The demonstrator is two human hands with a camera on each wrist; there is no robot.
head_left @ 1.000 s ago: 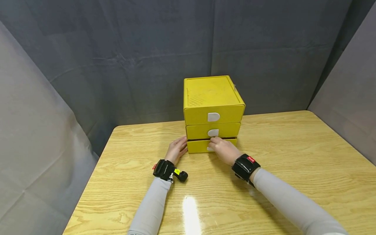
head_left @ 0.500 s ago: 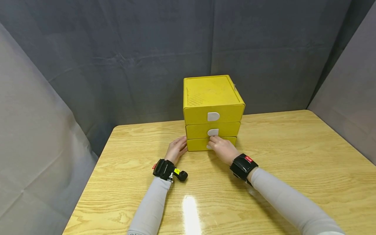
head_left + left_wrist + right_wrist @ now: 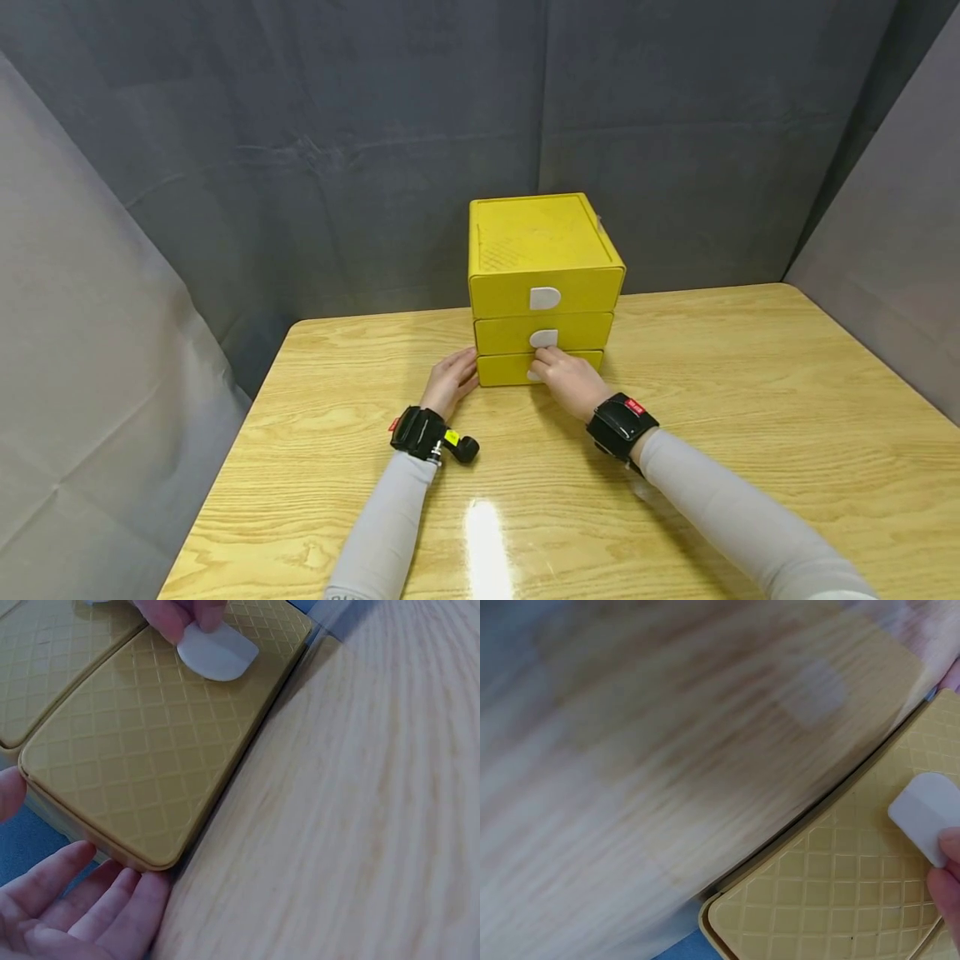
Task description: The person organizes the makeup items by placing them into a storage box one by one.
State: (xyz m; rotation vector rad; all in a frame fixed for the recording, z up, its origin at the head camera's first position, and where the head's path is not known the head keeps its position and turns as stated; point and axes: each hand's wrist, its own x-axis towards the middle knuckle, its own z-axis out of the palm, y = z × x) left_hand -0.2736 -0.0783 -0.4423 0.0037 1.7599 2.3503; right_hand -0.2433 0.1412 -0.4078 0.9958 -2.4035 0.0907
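Observation:
A yellow three-drawer box [image 3: 540, 242] stands at the back middle of the wooden table [image 3: 750, 400]. Its bottom drawer [image 3: 506, 368] sits flush with the two above. My right hand [image 3: 547, 362] has its fingertips curled on that drawer's white handle [image 3: 217, 654], which also shows in the right wrist view as the handle [image 3: 926, 814] with a fingertip [image 3: 949, 881] at its edge. My left hand [image 3: 465, 371] lies flat against the box's lower left side, fingers [image 3: 82, 896] straight beside the drawer's corner [image 3: 142, 855]. The middle handle [image 3: 543, 338] and top handle [image 3: 545, 298] are untouched.
Grey cloth walls close in behind the table and on both sides. Bare wood lies left, right and in front of the box. Black wrist-camera straps sit on both forearms.
The bottom drawer, slightly pulled out a second ago with a dark gap above it, has slid in flush. My right hand moved forward with it; the left hand stayed put.

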